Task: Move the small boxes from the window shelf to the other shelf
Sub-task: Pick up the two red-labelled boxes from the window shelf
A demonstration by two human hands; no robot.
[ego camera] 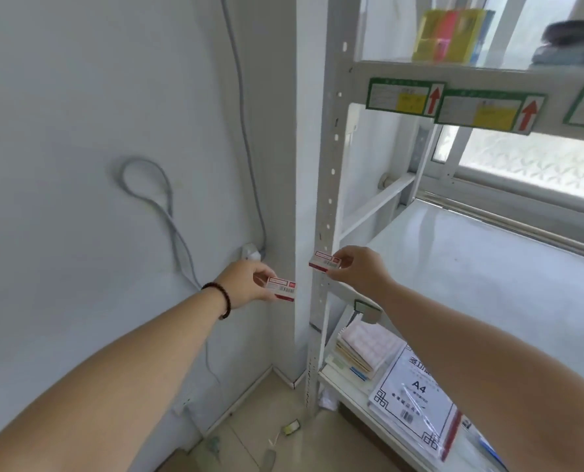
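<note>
by the white metal rack at the window, both arms reach out, nearly straight. left hand, dark bead bracelet at the wrist, pinches a small red-and-white box between thumb and fingers, in front of the wall left of the rack's post. right hand pinches a second small box the same way, right at the post, at the front left corner of the bare middle shelf. a4 paper pack lies on the shelf below.
</note>
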